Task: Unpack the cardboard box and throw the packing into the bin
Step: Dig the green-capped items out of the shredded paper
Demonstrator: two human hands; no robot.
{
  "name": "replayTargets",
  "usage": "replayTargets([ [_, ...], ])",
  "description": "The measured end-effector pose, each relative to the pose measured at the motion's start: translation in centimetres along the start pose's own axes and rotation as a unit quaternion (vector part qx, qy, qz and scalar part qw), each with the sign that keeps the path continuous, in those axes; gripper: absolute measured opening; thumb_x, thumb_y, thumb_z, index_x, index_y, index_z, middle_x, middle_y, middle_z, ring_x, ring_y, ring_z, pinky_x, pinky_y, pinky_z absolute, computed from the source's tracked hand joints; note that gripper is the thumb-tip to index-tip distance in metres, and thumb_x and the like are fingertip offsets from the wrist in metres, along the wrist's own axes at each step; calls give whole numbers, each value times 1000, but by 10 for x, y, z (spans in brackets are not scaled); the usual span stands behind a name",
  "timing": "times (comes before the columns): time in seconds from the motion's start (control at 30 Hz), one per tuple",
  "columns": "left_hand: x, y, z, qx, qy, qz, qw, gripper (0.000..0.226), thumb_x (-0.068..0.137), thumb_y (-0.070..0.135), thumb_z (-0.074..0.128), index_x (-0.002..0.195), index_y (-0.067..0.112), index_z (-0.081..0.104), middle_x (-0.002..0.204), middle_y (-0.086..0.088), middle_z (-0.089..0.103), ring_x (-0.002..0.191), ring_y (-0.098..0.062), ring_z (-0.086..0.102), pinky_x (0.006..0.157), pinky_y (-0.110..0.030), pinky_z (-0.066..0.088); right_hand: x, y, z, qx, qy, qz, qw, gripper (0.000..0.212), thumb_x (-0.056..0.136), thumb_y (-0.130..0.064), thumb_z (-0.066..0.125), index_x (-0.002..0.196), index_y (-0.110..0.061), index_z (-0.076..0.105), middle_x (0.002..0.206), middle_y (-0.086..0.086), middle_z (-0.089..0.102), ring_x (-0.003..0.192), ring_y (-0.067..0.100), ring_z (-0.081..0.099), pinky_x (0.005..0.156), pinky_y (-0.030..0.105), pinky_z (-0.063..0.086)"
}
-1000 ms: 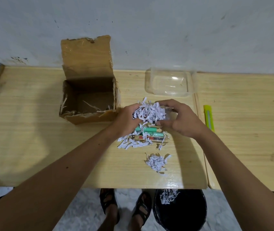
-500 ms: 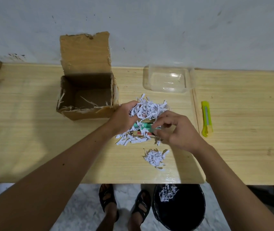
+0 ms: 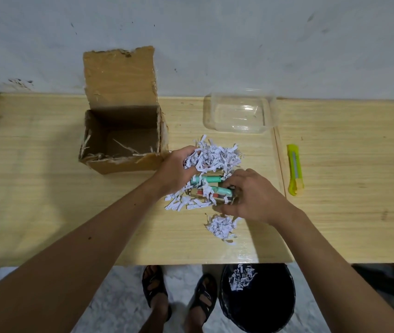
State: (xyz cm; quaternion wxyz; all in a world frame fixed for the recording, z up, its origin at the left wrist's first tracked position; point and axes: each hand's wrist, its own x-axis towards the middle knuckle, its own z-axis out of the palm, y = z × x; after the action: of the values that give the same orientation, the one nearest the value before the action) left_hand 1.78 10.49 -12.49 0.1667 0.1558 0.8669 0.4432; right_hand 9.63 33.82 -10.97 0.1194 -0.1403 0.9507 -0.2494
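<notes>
The open brown cardboard box (image 3: 121,143) stands at the far left of the pale wooden surface (image 3: 35,188), its flap upright, a few strips left inside. Just right of it the left hand (image 3: 175,170) grips a heap of white shredded paper (image 3: 215,157) whose print is too small to read. The right hand (image 3: 251,195) curls around teal tubes (image 3: 208,180) beneath. A small shred pile (image 3: 222,227) lies nearer. A clear plastic tub (image 3: 239,114) sits far right, a yellow utility knife (image 3: 295,169) further right, and a black bin (image 3: 258,299) is on the floor.

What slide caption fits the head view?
Both hands, left and right, sort shredded paper beside an emptied cardboard box.
</notes>
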Motion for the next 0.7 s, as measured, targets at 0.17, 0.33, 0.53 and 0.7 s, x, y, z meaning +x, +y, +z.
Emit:
replayTargets([
  [0.17,1,-5,0,-5,0,-9,1000,48,96,-5,66,143,5,60,129,-7,72,120,-24,69,107,-47,56,1,-7,5,64,15,37,997,56,84,-75,55,101,-26,75,91,-5,60,90,17,55,82,34,47],
  [0.33,1,-6,0,-10,-5,-7,1000,49,96,-5,66,143,5,60,130,-8,72,120,-23,69,107,-48,55,4,1,10,81,1,34,996,52,77,-66,67,109,-26,75,97,-7,58,94,14,55,81,31,47],
  [0.53,1,-7,0,-19,-10,1,1000,45,96,-7,65,139,7,63,120,-9,75,93,-24,74,87,-40,61,4,0,15,53,-23,1,998,51,70,-46,90,113,-22,76,103,-4,53,100,15,52,84,25,41],
  [0.7,1,-7,-1,-28,-10,-3,1000,46,96,-5,66,140,7,62,123,-6,75,108,-24,73,98,-47,59,-2,-7,16,76,24,-12,997,51,72,-56,74,114,-26,74,101,-15,54,100,18,56,87,28,46],
])
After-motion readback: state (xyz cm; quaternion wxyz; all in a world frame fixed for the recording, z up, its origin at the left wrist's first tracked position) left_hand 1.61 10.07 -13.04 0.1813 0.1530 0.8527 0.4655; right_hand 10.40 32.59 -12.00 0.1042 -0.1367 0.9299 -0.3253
